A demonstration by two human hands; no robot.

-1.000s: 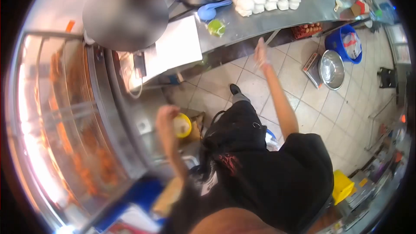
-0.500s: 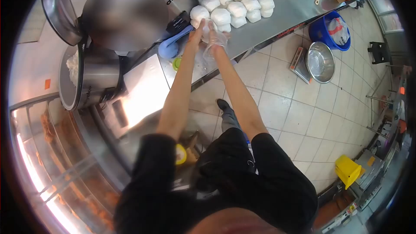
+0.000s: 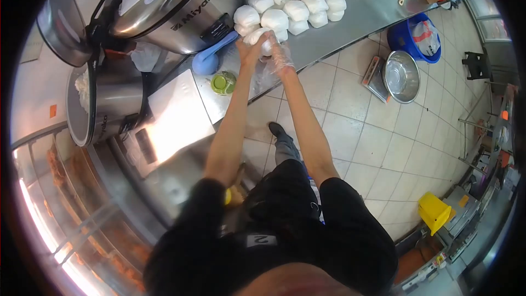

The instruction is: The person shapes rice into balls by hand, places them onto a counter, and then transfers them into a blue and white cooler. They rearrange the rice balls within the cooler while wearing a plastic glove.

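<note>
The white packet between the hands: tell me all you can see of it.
The white packet is a rounded, soft-looking lump, seemingly wrapped in paper or film. It sits at the near edge of the steel counter, in front of a stack of similar packets. The left hand grips its left side; the right hand, in a clear plastic glove, holds its right. Contents cannot be seen.

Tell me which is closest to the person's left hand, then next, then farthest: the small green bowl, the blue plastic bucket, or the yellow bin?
From the left hand:
1. Small green bowl, on the steel counter.
2. Blue plastic bucket, on the floor.
3. Yellow bin, far across the tiled floor.
</note>
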